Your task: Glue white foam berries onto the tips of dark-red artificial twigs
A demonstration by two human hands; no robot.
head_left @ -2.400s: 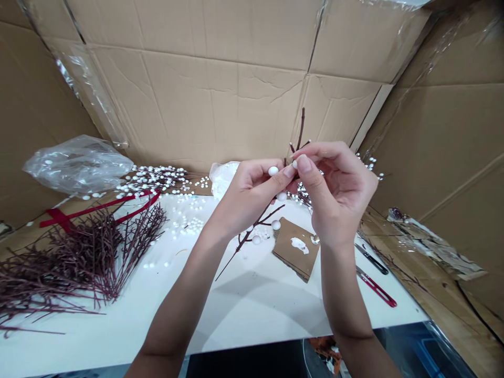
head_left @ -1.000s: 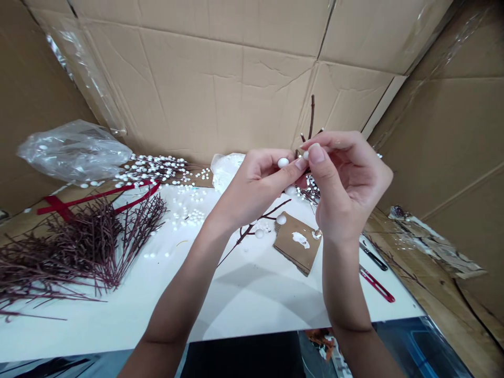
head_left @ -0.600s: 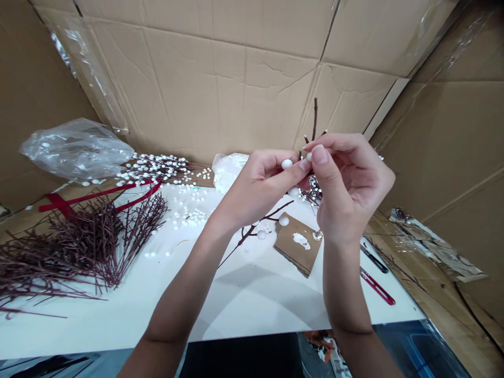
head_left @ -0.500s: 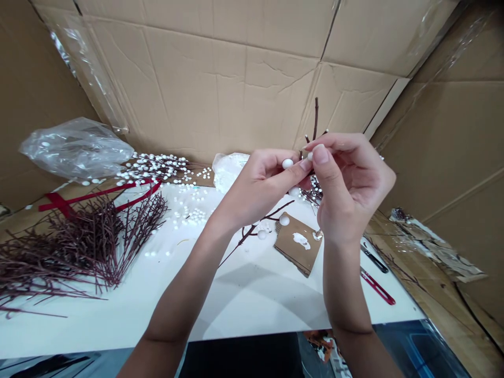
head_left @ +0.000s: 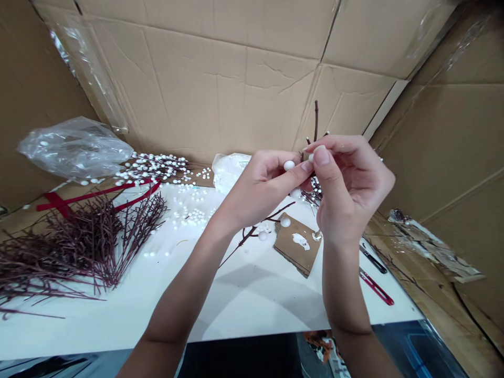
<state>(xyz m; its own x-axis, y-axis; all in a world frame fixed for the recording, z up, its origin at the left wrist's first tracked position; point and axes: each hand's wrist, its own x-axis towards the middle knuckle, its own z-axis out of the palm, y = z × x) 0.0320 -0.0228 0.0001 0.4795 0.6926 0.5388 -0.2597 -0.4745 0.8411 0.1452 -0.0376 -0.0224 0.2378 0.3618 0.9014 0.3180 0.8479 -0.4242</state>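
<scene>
Above the white table (head_left: 252, 310), in the head view, the left hand (head_left: 271, 178) is gripping a brown twig (head_left: 316, 121) with white balls on it — the twig is sticking up past the fingers and trailing down below the hand. The right hand (head_left: 342, 184) is pinching a small white ball (head_left: 311, 157) between thumb and finger, right up against the left thumb. A cardboard piece (head_left: 297, 247) with a white blob is lying below — and a red knife (head_left: 377, 287) is sitting off to the right.
</scene>
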